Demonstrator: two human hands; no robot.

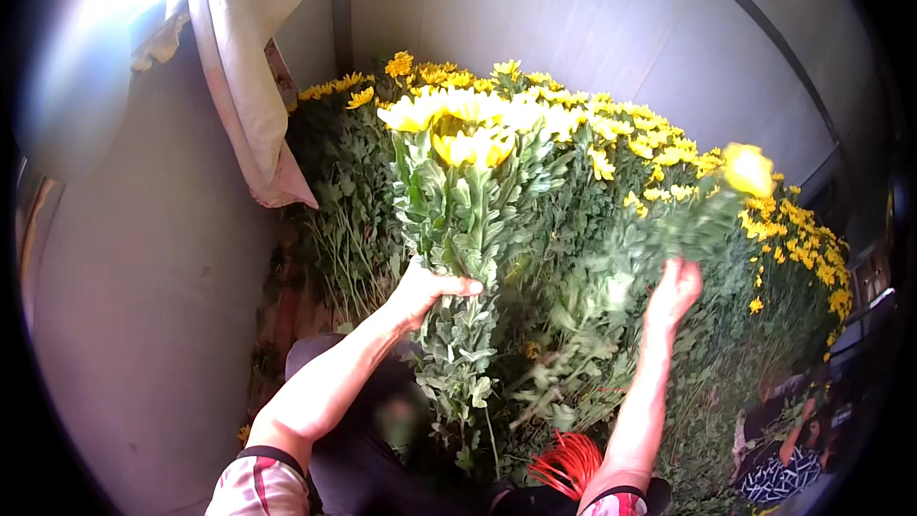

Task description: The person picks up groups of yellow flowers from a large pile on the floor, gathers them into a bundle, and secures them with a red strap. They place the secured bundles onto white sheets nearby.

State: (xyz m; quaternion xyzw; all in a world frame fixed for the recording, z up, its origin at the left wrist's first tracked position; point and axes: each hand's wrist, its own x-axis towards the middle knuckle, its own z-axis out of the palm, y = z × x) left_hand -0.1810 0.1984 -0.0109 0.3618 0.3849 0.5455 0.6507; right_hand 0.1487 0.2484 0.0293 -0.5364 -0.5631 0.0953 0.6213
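My left hand (433,294) is closed around an upright bunch of yellow chrysanthemums (466,208). Its blooms are level at the top, and the leafy stems hang below my fist. Over to the right, my right hand (673,290) grips a chrysanthemum stem with a yellow bloom (747,170), blurred by motion. How many stems this hand holds is hard to tell. Behind both hands, a large heap of cut chrysanthemums (609,129) spreads along the wall, blooms outward and stems toward me.
A bundle of red strands (569,464) lies low between my arms. Pale cloth (247,86) hangs at the upper left, beside a grey wall panel (143,287). Another panel (516,7) curves behind the flowers. Another person (781,469) is at the lower right edge, partly hidden in shadow.
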